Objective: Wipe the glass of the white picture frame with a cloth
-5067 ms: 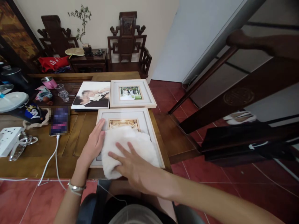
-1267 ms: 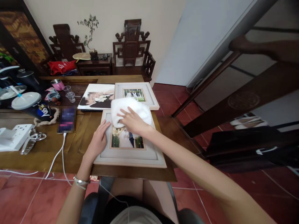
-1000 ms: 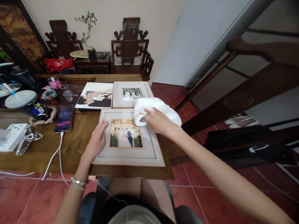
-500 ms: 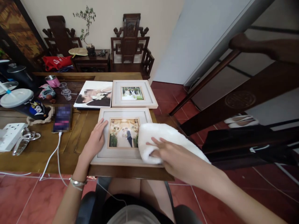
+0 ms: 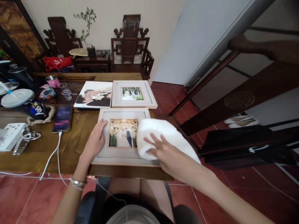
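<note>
A light wooden picture frame (image 5: pixel 126 161) with a couple's photo lies face up at the table's front edge. My left hand (image 5: pixel 95 137) holds its left side, the fingers lying over the rim. On the right part of the frame my right hand (image 5: pixel 161 149) presses a bunched white towel (image 5: pixel 173 133), fingers spread on top and the thumb tucked into the fold. The towel covers the frame's right side and the photo's edge, and hangs past the table. Behind lies a second picture frame (image 5: pixel 116 101) with an outdoor photo, beside a white-edged photo album or print (image 5: pixel 99 96).
Left on the wooden table (image 5: pixel 81 133) are a phone (image 5: pixel 62 118) on a white cable, a lidded tumbler (image 5: pixel 35 107), a power strip (image 5: pixel 11 133), a clear hair claw (image 5: pixel 24 141) and a pink mug (image 5: pixel 53 81). A dark wooden chair (image 5: pixel 215 93) stands close on the right.
My right hand and the towel have moved slightly left and away from me over the frame's right side. My left hand and the frame have stayed in place.
</note>
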Motion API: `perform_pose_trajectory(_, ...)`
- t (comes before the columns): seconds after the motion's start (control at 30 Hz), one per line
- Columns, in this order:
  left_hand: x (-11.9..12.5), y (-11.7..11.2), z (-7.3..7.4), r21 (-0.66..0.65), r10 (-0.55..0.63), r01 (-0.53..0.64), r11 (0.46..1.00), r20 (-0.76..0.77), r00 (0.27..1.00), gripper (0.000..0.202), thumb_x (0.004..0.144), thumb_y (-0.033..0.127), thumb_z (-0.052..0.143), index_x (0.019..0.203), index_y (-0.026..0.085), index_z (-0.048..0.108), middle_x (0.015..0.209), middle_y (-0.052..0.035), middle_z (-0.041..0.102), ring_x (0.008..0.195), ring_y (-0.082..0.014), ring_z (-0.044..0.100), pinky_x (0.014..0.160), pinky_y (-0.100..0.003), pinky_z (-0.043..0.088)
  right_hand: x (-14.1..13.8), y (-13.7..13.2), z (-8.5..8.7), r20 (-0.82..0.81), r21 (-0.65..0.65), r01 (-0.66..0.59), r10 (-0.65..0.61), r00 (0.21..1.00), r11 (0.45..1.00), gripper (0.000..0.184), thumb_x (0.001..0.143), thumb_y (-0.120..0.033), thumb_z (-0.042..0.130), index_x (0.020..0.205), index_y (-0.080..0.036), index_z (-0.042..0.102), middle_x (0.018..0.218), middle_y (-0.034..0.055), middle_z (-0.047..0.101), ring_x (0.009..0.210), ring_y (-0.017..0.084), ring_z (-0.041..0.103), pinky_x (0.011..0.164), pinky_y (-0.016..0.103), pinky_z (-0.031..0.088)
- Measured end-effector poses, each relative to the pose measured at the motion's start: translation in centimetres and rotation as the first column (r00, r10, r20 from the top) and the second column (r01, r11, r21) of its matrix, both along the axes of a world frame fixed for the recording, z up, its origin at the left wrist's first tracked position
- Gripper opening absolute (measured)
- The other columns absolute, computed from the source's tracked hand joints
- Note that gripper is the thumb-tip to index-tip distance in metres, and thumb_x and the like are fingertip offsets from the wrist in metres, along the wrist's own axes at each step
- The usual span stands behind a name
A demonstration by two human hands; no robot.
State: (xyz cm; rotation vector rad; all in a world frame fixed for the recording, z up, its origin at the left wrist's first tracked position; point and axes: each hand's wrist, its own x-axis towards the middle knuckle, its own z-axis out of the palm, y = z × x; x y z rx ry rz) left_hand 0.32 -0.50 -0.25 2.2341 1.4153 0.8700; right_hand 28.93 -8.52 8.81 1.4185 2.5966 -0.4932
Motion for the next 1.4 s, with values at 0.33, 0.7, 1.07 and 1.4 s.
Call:
perform_pose_trajectory(0.33,0.4,-0.3,0.9,-0.078,-0.015,0.014,0.997,-0.013,1.0,0.05,0.1,0.037,0.028,0.146,0.017,0.035,0.153,-0.0128,0.037,0.144,-0.0227,0.029,0.117,-0.047,0.024,-4.5,1.1,-1.3,-0.263,0.037,-0.191,0.193,0.945,0.981,0.062,0.068,0.008,0.042,0.121,-0.015,0.064,0.152,0.0117,0.037,0.143,0.028,0.024,0.116,0.052,0.022)
perform_pose_trajectory(0.7,-0.2,-0.8,1.2,0.02,-0.035,0.033,0.999,0.169,0.985,0.064,0.099,0.052,0.018,0.154,0.018,0.013,0.16,-0.0121,0.017,0.147,-0.0241,0.018,0.12,-0.043,0.014,-11.8,8.1,-2.2,-0.08,0.183,-0.2,0.217,0.973,0.963,0.052,0.077,0.0,0.046,0.125,-0.014,0.061,0.158,0.0076,0.025,0.141,0.048,0.012,0.103,0.077,0.021)
perform_pose_trajectory(1.07,0.1,-0.5,0.8,0.003,0.124,-0.125,0.992,0.106,0.987,0.061,0.094,0.04,0.046,0.148,0.018,0.027,0.151,-0.016,0.036,0.141,-0.0268,0.033,0.117,-0.048,0.025,-0.6,-1.9,-0.9,-0.093,-0.043,-0.081,0.077,0.993,0.996,0.064,0.055,0.008,0.039,0.103,-0.019,0.071,0.153,0.0033,0.036,0.144,0.039,0.014,0.104,0.08,0.0)
perform_pose_trajectory(1.4,-0.6,-5.7,2.7,-0.762,0.524,-0.06,0.644,0.383,0.761,0.053,0.079,0.053,0.064,0.118,0.017,0.062,0.113,-0.0106,0.072,0.102,-0.0291,0.069,0.087,-0.04,0.056,0.4,-4.3,-4.7,-0.298,0.16,-0.049,0.096,0.95,0.986,0.049,0.055,0.009,0.036,0.078,-0.019,0.069,0.151,0.0007,0.037,0.145,0.033,0.009,0.11,0.074,0.0)
